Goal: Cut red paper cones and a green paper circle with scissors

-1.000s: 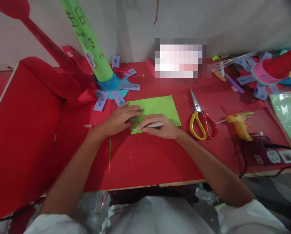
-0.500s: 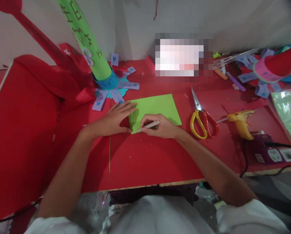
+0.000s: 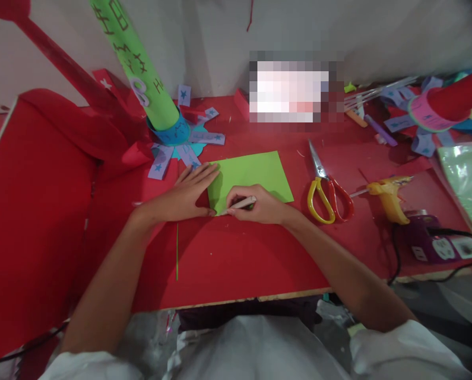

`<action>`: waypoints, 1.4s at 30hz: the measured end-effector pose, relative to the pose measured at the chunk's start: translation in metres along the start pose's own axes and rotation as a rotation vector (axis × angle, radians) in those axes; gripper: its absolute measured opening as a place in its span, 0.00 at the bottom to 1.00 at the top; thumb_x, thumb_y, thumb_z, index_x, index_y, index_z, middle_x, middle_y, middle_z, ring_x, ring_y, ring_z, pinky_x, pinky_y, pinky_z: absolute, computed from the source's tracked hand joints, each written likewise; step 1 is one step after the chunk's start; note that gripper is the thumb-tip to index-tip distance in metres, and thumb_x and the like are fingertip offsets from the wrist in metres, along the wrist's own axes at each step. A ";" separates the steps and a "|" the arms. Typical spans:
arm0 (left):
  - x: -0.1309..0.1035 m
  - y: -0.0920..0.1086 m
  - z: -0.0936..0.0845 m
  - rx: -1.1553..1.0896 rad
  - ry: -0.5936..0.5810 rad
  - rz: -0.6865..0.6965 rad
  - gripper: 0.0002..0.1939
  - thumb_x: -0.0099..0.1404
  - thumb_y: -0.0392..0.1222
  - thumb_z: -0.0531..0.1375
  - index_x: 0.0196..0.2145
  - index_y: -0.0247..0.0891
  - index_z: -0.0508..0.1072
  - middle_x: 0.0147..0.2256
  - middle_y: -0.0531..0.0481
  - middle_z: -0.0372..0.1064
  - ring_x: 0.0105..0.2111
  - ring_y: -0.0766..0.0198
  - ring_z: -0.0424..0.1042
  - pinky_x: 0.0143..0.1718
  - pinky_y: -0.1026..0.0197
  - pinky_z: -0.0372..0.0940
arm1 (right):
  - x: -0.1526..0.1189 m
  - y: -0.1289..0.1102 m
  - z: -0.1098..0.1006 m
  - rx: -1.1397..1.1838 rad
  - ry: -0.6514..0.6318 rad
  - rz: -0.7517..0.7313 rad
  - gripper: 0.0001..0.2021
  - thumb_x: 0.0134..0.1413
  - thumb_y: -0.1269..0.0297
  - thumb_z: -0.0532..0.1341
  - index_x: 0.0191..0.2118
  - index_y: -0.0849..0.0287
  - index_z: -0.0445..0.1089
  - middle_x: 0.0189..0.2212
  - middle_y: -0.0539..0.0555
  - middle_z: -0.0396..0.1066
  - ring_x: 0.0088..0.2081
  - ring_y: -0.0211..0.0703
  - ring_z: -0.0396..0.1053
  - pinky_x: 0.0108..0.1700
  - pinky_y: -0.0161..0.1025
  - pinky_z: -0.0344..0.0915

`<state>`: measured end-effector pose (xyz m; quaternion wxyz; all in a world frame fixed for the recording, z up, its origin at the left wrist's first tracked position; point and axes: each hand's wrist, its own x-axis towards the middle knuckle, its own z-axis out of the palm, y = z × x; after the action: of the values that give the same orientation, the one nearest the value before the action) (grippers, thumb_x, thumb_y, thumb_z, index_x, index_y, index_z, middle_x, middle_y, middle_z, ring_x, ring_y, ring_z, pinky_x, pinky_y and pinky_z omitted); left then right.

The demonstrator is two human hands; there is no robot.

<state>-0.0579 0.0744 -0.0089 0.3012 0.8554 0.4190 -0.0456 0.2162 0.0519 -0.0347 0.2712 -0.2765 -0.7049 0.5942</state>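
A bright green sheet of paper [image 3: 252,169] lies on the red tabletop [image 3: 236,264] in front of me. My left hand [image 3: 184,195] rests flat with its fingers spread over the sheet's left edge, holding nothing. In my right hand [image 3: 260,205] is a pale pen [image 3: 244,202], gripped between the fingers, its tip down near the sheet's lower left edge. To the right lie scissors [image 3: 323,184] with one yellow and one red handle. A thin green strip [image 3: 177,253] sits below my left hand.
Behind my left hand stands a green paper tube [image 3: 157,100] with a blue collar. On the right are a yellow glue gun [image 3: 390,198], a purple power box [image 3: 426,243] with black cables, and a plastic packet [image 3: 465,184]. A red panel [image 3: 34,211] rises at left.
The view has shifted very slightly. My right hand and the pen are nearly where they were, low on the green paper; my left hand stays flat.
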 end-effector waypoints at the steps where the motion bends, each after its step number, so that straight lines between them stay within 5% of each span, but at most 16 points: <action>1: 0.000 0.000 0.000 -0.004 0.002 -0.004 0.60 0.71 0.67 0.64 0.84 0.41 0.38 0.84 0.42 0.25 0.84 0.42 0.24 0.83 0.38 0.25 | 0.000 0.000 0.000 -0.005 -0.002 0.001 0.06 0.62 0.62 0.69 0.39 0.58 0.74 0.31 0.50 0.76 0.32 0.38 0.69 0.36 0.36 0.65; 42: 0.000 -0.007 0.001 0.002 -0.006 0.023 0.59 0.72 0.68 0.61 0.84 0.42 0.36 0.84 0.42 0.22 0.84 0.42 0.22 0.83 0.34 0.25 | 0.001 -0.001 0.002 -0.042 0.090 0.010 0.08 0.63 0.59 0.67 0.38 0.57 0.72 0.31 0.49 0.72 0.31 0.38 0.65 0.34 0.36 0.60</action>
<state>-0.0630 0.0774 -0.0134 0.3021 0.8604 0.4080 -0.0453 0.2138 0.0506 -0.0336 0.2938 -0.3122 -0.7030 0.5674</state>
